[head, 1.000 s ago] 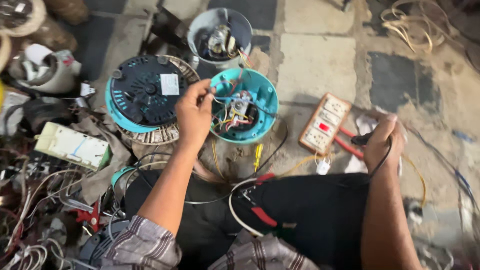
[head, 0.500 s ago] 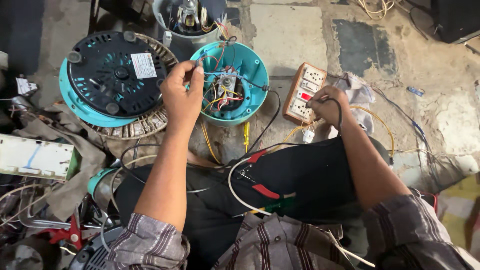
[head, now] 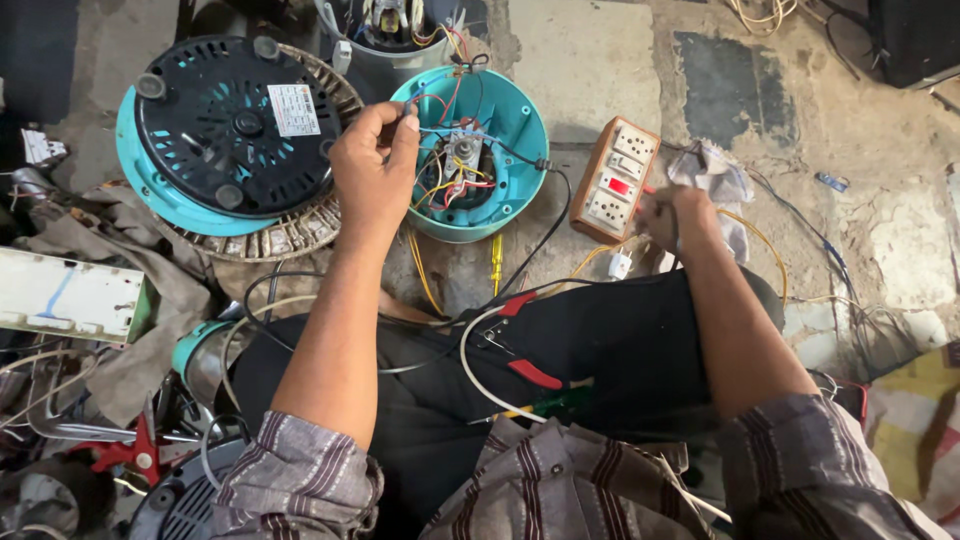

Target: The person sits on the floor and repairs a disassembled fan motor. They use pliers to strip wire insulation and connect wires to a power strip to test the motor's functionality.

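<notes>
An open turquoise appliance base (head: 515,120) lies on the floor with coloured wires and a small motor part showing inside. My left hand (head: 372,170) is at its left rim, fingers pinched on thin wires. A black cord (head: 548,228) runs from the base toward my lap. My right hand (head: 676,218) is closed on a dark cable just beside a brown switch-and-socket board (head: 617,180). A black round bottom cover with a teal rim (head: 225,125) lies to the left of my left hand.
Red-handled pliers (head: 525,368) and a green-handled tool (head: 555,402) lie on my lap. A grey motor housing (head: 395,30) stands behind the base. A white box (head: 65,297), red pliers (head: 135,445), cloth and tangled wires crowd the left; a crumpled rag (head: 712,172) lies by the board.
The view has shifted, so everything sits lower and more leftward in frame. My right hand has moved left to the socket board. My left hand stays on the wires at the base.
</notes>
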